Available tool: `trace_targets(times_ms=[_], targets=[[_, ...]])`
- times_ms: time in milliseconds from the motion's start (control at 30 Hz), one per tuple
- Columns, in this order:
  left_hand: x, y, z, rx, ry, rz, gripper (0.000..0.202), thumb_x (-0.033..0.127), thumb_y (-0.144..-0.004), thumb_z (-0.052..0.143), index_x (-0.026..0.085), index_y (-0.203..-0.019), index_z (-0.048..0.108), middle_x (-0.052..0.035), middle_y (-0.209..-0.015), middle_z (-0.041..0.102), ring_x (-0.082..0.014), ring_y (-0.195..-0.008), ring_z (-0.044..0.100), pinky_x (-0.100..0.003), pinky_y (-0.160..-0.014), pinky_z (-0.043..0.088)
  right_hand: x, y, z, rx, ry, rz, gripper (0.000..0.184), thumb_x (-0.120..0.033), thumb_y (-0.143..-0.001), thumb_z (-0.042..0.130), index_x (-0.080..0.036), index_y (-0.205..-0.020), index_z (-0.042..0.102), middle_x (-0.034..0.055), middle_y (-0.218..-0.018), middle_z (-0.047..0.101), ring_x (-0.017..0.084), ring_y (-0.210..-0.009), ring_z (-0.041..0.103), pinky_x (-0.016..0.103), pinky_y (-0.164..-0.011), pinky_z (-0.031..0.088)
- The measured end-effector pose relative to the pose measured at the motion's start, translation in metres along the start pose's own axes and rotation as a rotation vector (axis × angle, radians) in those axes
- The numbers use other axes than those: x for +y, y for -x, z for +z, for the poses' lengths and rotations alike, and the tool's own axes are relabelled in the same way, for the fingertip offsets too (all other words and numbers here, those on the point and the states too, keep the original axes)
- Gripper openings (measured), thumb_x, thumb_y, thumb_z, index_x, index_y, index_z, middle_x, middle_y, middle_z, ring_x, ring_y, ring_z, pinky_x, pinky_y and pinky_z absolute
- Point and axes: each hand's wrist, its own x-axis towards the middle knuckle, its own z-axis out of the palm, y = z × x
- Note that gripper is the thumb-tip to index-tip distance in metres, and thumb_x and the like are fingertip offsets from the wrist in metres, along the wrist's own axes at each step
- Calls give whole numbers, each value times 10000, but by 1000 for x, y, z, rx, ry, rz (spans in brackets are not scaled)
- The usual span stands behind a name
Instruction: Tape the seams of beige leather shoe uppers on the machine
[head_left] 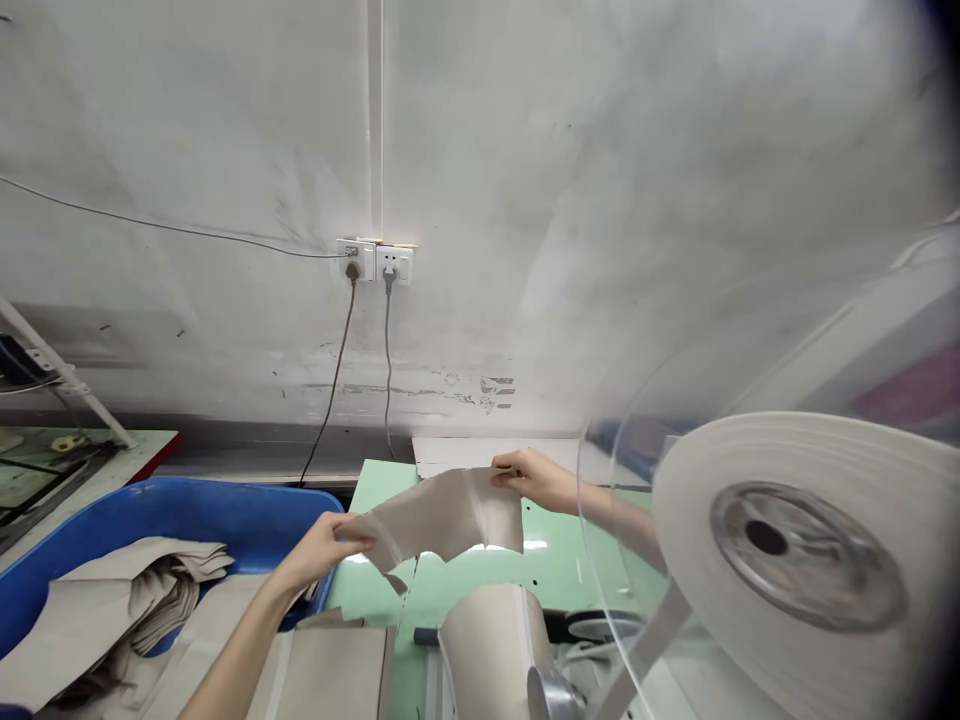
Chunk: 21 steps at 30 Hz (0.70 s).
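Between my two hands a beige fabric piece (442, 515) with pale tape strips across it is held up above the green tabletop. My left hand (324, 548) pinches its left end, near the rim of the blue tub. At the upper right edge of the piece, my right hand (536, 478) is closed on the fabric, with the forearm passing behind a clear disc. Below the held piece, another beige piece (495, 640) with a pale strip is draped over the machine, beside a round metal part (553, 692).
A blue tub (247, 492) at the left contains folded beige pieces (112, 610). More taped pieces (330, 665) lie at the front. A large white tape roll (802, 450) with a clear disc stands close on the right. Two cords hang from wall sockets (375, 262).
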Motion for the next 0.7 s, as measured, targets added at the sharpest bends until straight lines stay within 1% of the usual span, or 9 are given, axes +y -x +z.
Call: trace_targets(times_ms=[100,200,300,367,433,467,533,633,700], targets=[[1,7,-18,114,264,-29,333,445,-770,674,163,-947,693,-69,-912,753,-292,-966,664,-328,-845,522,11,0,-1,-126,-213,95,231,-394,-805,529,-168,-768,495,15,-720,535,143,-679,531,245,-574,494],[8,-9,-26,170,296,-24,405,428,-775,684,172,-1085,640,-73,-966,746,-276,-977,668,-336,-824,536,27,-6,-1,-176,-341,176,368,-487,-795,554,-159,-960,541,74,-912,626,194,-845,621,303,-682,575],[10,-49,-22,171,140,13,456,396,-778,674,132,-1144,609,-114,-1033,730,-268,-980,673,-366,-828,539,55,-23,5,-119,-369,323,465,-502,-782,609,-163,-1094,548,98,-1014,642,199,-918,627,306,-736,585],[5,-75,-17,242,-16,-30,531,359,-742,708,112,-1193,579,-146,-1062,712,-282,-995,663,-391,-838,528,78,-37,10,-83,-316,462,543,-449,-772,655,-154,-1205,511,121,-1050,638,201,-926,627,312,-742,581],[-4,-87,-11,302,-110,-76,626,306,-699,747,121,-1260,540,-185,-1194,652,-310,-1099,606,-419,-910,480,96,-48,11,-72,-209,581,657,-379,-759,687,-130,-1314,436,167,-1085,626,232,-937,626,363,-744,571],[-9,-85,-8,308,-136,-87,630,293,-691,755,130,-1263,545,-192,-1238,626,-319,-1136,578,-426,-942,453,103,-51,10,-69,-157,620,700,-348,-750,700,-119,-1345,411,190,-1105,620,253,-948,624,389,-753,563],[-16,-64,1,261,-185,-85,511,327,-711,744,148,-1173,622,-169,-1195,651,-313,-1103,588,-411,-947,437,107,-49,3,-53,-83,634,732,-309,-736,716,-120,-1372,406,212,-1175,600,278,-987,618,405,-806,538],[-27,-2,27,22,-293,-50,375,440,-728,729,183,-1000,705,-100,-1013,718,-283,-944,645,-372,-856,474,95,-21,-17,-16,-79,536,661,-306,-767,699,-166,-1366,457,181,-1272,575,244,-1019,628,324,-871,504],[-39,39,52,-94,-432,-48,408,422,-667,786,202,-1002,705,-86,-1037,714,-300,-974,638,-373,-853,476,78,15,-29,140,-58,398,526,-340,-843,632,-187,-1332,514,169,-1245,600,208,-995,646,282,-839,502]])
